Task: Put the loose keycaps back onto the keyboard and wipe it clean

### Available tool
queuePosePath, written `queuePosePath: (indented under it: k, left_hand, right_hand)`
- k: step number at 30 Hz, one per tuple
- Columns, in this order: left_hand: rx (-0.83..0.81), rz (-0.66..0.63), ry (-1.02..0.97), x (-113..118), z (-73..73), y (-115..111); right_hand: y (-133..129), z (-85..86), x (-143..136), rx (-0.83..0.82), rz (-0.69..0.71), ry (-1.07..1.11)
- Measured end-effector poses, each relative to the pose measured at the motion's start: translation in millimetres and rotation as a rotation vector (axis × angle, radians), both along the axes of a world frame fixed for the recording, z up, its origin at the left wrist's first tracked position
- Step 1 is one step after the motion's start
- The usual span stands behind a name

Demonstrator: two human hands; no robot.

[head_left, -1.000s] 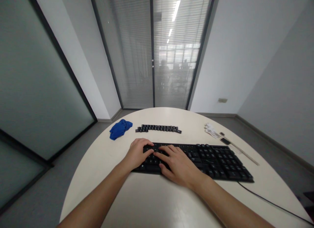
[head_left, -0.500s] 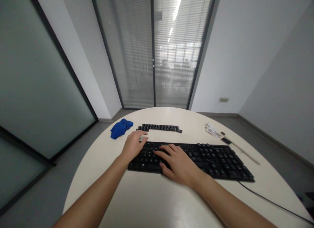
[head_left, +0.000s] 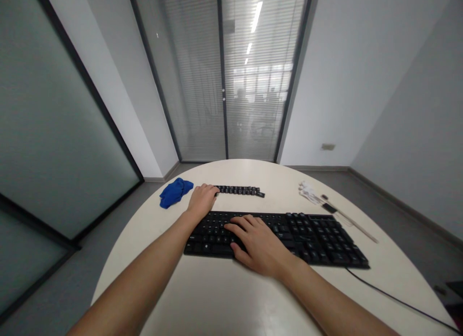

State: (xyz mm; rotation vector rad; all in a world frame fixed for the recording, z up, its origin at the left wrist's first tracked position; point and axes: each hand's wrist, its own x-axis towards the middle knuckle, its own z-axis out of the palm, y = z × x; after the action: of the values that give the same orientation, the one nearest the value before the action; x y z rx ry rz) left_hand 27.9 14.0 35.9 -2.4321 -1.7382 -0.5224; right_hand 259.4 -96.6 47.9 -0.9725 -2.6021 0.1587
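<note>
No legible text, brand or number — the keyboard point(head_left: 278, 235) and the row of loose keycaps point(head_left: 240, 190) bear pale legends, all too small and blurred to read.

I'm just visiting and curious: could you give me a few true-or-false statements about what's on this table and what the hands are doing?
1. The right hand rests on the black keyboard. True.
2. The left hand holds the blue cloth. False: it is at the end of the row of loose keycaps, with the cloth lying apart beside it.
3. The keyboard has a cable. True.
4. The table is square and dark. False: it is rounded and pale.
</note>
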Motion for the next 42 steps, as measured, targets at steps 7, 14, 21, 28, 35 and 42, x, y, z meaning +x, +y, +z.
queuePosePath:
  k: [7, 14, 21, 28, 35, 42]
  left_hand:
    - [-0.056, -0.061, -0.031, 9, 11.6, -9]
    - [-0.007, -0.126, -0.339, 22, 21.4, -65]
    - [-0.132, -0.201, -0.48, 4, 5.4, -99]
    - [-0.212, -0.219, -0.519, -21, 5.3, -89]
    - [-0.282, -0.277, -0.46, -19, 12.6, -92]
    - [-0.214, -0.323, -0.411, -21, 10.3, -92]
  right_hand:
    - [0, -0.3, 0, 0.006, -0.002, -0.005]
    - [0, -0.7, -1, 0.008, 0.002, 0.003]
    - [1, -1.4, -1, 0.008, 0.002, -0.001]
    - [1, -0.8, -1, 0.0, 0.005, 0.003]
    - [2, -0.5, -1, -0.016, -0.002, -0.001]
    - [2, -0.8, -3, -0.003, 0.002, -0.001]
